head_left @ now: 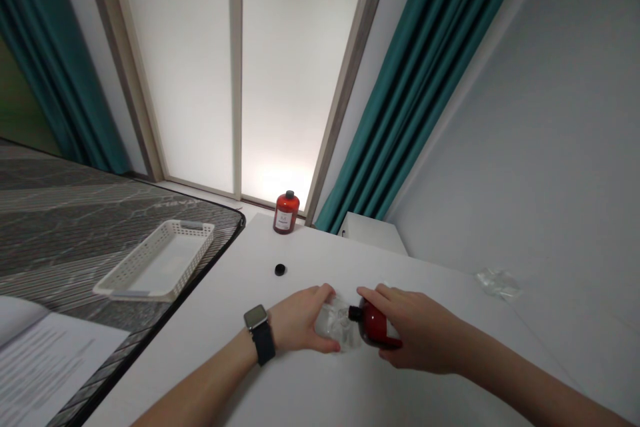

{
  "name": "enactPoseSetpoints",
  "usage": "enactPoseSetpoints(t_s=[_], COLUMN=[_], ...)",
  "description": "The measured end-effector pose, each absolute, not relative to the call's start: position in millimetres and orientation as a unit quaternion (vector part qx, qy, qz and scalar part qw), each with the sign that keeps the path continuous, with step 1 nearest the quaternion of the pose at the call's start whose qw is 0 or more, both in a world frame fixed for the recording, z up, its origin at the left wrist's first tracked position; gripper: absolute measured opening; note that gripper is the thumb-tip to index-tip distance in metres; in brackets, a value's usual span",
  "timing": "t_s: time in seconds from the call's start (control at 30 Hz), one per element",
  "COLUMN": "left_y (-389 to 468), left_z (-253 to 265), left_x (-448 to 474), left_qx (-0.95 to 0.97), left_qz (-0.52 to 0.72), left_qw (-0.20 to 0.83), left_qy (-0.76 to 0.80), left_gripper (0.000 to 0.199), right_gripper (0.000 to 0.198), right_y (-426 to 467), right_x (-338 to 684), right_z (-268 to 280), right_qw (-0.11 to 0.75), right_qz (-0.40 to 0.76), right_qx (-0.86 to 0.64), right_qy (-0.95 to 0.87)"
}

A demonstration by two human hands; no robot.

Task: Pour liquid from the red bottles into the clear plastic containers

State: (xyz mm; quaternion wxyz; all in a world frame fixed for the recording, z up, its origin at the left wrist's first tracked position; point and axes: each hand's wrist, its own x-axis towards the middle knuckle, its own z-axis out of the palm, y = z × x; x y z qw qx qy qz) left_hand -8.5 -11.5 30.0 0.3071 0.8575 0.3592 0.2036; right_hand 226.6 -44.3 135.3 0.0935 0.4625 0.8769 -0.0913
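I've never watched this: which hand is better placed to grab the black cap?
Probably the left hand: nearer the black cap, though holding clear plastic. The right hand holds a red bottle.

A watch (pixel 260 333) circled the left wrist (pixel 278 332). The bare left forearm (pixel 213 377) slanted up to the watch from below and to its left. The left hand (pixel 303 320) extended just to the right of the watch, its digits parted and curved into a C-shaped grip that opened toward the right hand (pixel 417 330). That hand was well to the right of the watch, near the left one but apart, digits bent in a wrapping grip. The bare right forearm (pixel 520 370) sloped down, away from the watch
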Motion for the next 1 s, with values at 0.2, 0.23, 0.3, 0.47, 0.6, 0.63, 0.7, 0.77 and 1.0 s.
enactPoseSetpoints(t_s=[0.2,0.23,0.3,0.47,0.6,0.63,0.7,0.77,1.0], left_y=[-11.3,-11.4,-11.6,-12.0,-12.3,-12.4,-12.7,-13.1,-13.5], left_z=[29.5,29.6,29.9,30.8,33.0,33.7,34.8,35.5,34.7], left_x=[-8.5,-8.5,-8.4,-8.4,-8.6,-8.7,-8.9,-8.9,-9.0], left_qx=[0.857,0.857,0.856,0.856,0.857,0.857,0.857,0.857,0.856], left_qz=[0.201,0.202,0.204,0.199,0.194,0.195,0.195,0.194,0.198], left_qw=[0.309,0.309,0.311,0.306,0.305,0.305,0.304,0.304,0.304], left_qy=[0.361,0.36,0.36,0.367,0.366,0.366,0.367,0.367,0.369], left_gripper=[0.066,0.065,0.064,0.064,0.065,0.065,0.065,0.064,0.064], right_gripper=[0.081,0.081,0.081,0.082,0.079,0.079,0.079,0.078,0.079], right_y=[-44.4,-44.4,-44.3,-43.7,-43.2,-43.1,-42.7,-42.3,-41.7], right_x=[226.7,227.1,227.7,227.9,227.2,227.0,226.4,225.4,222.6], right_z=[136.2,135.7,134.5,134.7,136.6,137.0,137.9,139.1,143.5], right_qw=[0.095,0.094,0.092,0.094,0.095,0.096,0.099,0.102,0.116], right_qz=[-0.094,-0.093,-0.093,-0.095,-0.094,-0.095,-0.095,-0.094,-0.096], right_qx=[0.458,0.458,0.458,0.461,0.458,0.457,0.457,0.457,0.458], right_qy=[0.879,0.879,0.879,0.878,0.879,0.879,0.879,0.879,0.876])
